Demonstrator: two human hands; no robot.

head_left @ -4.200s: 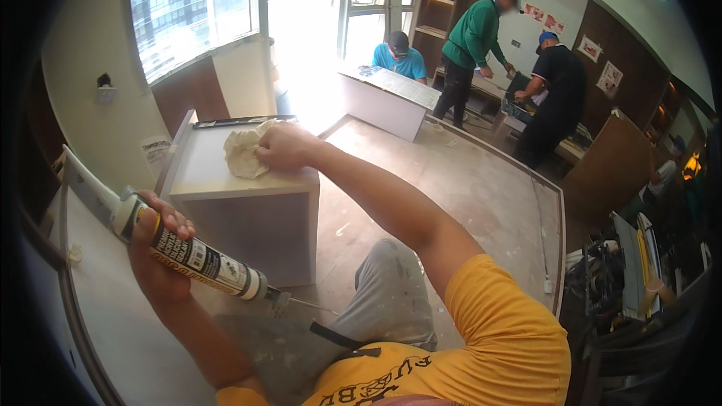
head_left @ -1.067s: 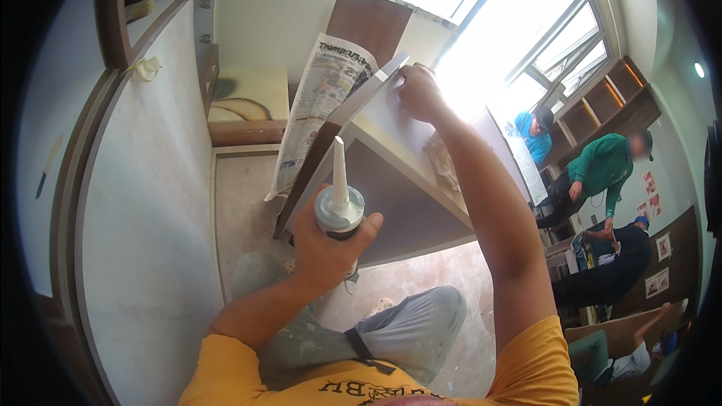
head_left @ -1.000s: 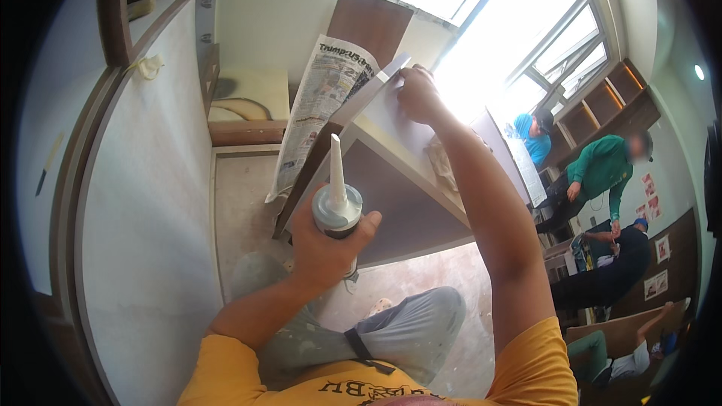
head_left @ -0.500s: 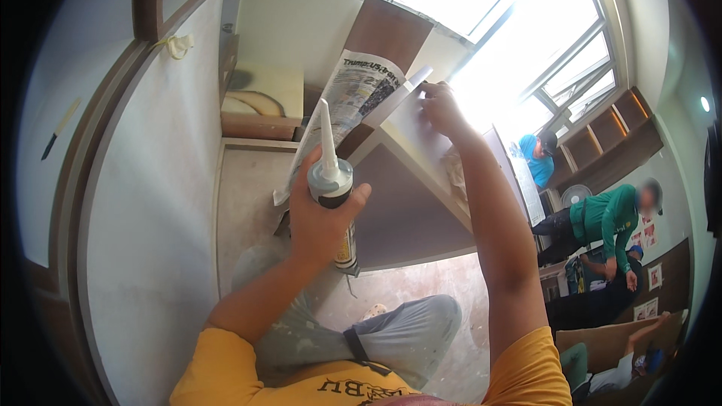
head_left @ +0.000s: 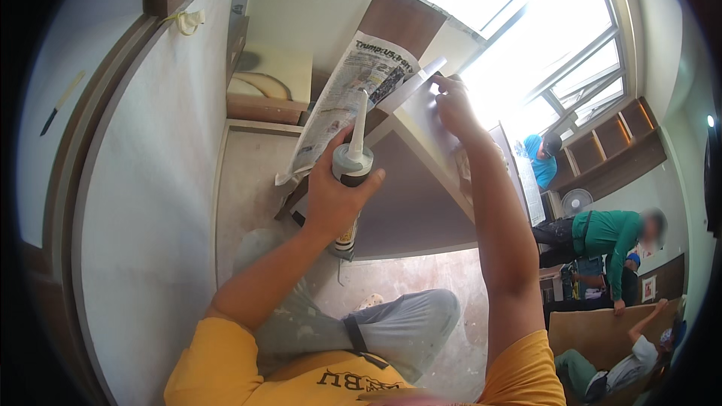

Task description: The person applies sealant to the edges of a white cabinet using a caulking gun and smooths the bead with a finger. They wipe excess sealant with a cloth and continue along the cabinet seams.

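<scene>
Pale, speckled floor shows beyond the bent leg, and a whitish panel curves along the left. Ahead stands a box, newspaper beside it; farther off are a bright window, shelves and co-workers. The left hand grasps a tube, fingers wrapped below its upright nozzle, its lower end showing beneath. Beyond, the right hand bends its fingers at the box's far corner; whether they grip anything, I cannot tell.
</scene>
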